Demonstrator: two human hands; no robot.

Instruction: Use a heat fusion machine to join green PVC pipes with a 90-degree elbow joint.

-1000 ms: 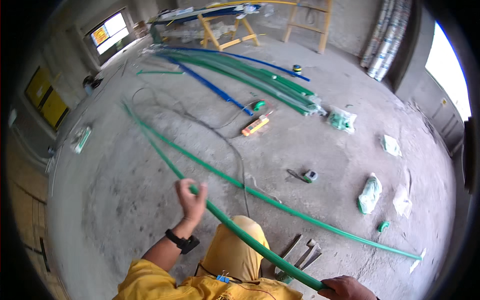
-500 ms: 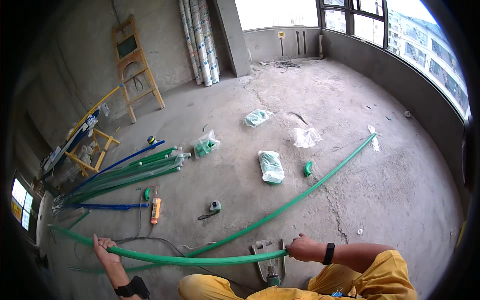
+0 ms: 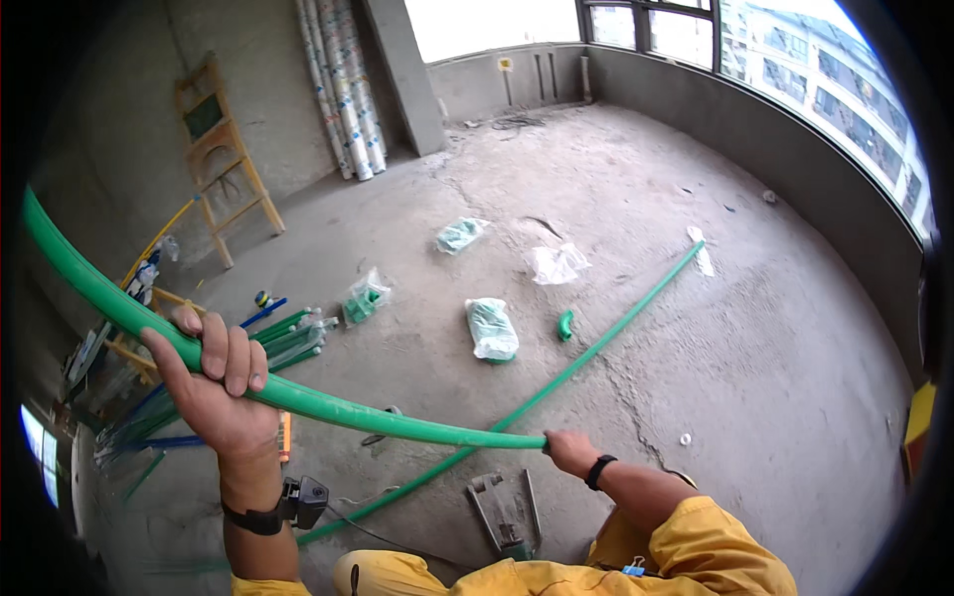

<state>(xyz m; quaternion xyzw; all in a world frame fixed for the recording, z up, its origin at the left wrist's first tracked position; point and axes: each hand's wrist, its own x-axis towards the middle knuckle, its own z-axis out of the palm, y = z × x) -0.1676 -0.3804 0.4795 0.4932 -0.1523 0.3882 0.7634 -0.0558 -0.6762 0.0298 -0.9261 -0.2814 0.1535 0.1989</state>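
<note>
Plainly, as I read the head view from afar, the governing relation is one pipe spanning two hands. The held green pipe (image 3: 378, 421) lies raised in front of the torso, its long axis bowing from the upper-left rim of the view down toward the right. My left hand (image 3: 221, 392), the larger in view and so, I judge, nearer the camera, has its fingers curled round the pipe partway along; beyond it the length runs up and out at the left. My right hand (image 3: 574, 454) is closed on the opposite end (the tip itself is hidden in the fist). A second green pipe (image 3: 596, 351) slants across the concrete floor (image 3: 785, 417) from upper right to lower left; the held one passes before it, the crossing falling nearer the right hand. Whether the two touch there, I cannot tell. Below the crossing lies a green-bodied tool with splayed metal legs (image 3: 516, 547); farther off lies a green elbow fitting (image 3: 564, 326).
</note>
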